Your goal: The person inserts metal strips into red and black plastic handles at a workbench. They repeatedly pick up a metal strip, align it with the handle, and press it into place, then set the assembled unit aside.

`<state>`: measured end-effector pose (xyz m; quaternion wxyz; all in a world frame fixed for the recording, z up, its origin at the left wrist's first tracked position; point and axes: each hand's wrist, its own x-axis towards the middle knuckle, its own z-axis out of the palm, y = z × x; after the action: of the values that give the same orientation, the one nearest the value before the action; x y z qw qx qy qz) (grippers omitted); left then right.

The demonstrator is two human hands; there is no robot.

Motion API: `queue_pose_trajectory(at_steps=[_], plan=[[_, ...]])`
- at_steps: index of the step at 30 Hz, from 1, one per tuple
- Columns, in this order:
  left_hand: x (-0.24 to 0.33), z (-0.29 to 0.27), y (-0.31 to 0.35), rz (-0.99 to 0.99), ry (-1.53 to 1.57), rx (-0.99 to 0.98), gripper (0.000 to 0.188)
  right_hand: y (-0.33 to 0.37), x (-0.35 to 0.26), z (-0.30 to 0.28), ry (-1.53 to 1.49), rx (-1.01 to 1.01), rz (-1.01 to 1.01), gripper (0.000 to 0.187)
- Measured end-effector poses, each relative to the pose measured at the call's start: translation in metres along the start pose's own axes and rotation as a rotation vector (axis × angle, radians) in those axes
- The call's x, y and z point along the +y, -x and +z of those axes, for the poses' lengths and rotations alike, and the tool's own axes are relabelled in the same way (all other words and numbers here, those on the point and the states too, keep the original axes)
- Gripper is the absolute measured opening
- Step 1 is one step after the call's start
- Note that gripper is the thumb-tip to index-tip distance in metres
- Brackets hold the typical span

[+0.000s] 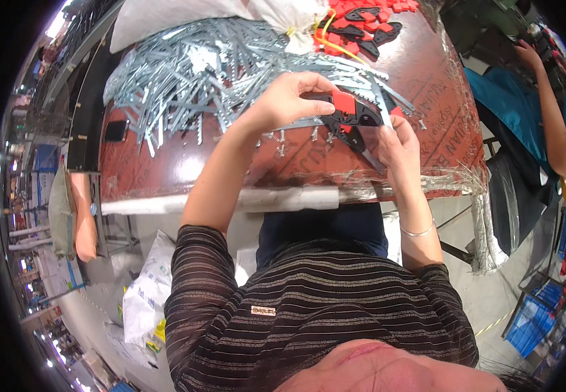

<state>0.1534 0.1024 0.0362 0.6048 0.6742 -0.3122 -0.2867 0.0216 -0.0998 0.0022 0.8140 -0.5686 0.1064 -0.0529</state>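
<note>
My left hand [291,103] is closed on a black and red plastic clamp part [345,103], thumb and fingers gripping its left side. My right hand [400,145] pinches a flat metal strip [382,108] that stands at the right side of that part. Below the clamp part, another black piece [350,138] points down toward the table's near edge; whether it is joined on, I cannot tell. A large heap of grey metal strips [185,78] spreads over the table behind my left hand. Small springs [281,138] lie scattered on the reddish-brown table top [185,157].
Red and black plastic parts [361,29] are piled at the far right, beside a yellow cord [327,40]. White sacks [172,19] lie at the back. A dark phone [117,130] rests at the left edge. Another person's arm [560,124] is at the right; a blue crate [532,317] stands below.
</note>
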Motion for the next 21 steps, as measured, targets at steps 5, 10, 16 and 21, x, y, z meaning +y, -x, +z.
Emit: queue_pose_trajectory(at_steps=[5,10,16,21], plan=[[-0.009,0.015,0.05,-0.05,0.147,0.332,0.027,0.004,0.01,0.028,-0.101,-0.081,0.114,0.011],[-0.033,0.034,0.074,0.044,0.62,0.362,0.046,0.015,0.021,0.039,-0.117,-0.163,0.176,0.016],[-0.049,0.066,0.073,0.331,0.913,0.322,0.071,0.035,0.029,0.068,-0.316,-0.118,0.306,0.017],[-0.043,0.063,0.076,0.348,0.997,0.408,0.069,0.043,0.021,0.062,-0.059,-0.171,0.166,0.025]])
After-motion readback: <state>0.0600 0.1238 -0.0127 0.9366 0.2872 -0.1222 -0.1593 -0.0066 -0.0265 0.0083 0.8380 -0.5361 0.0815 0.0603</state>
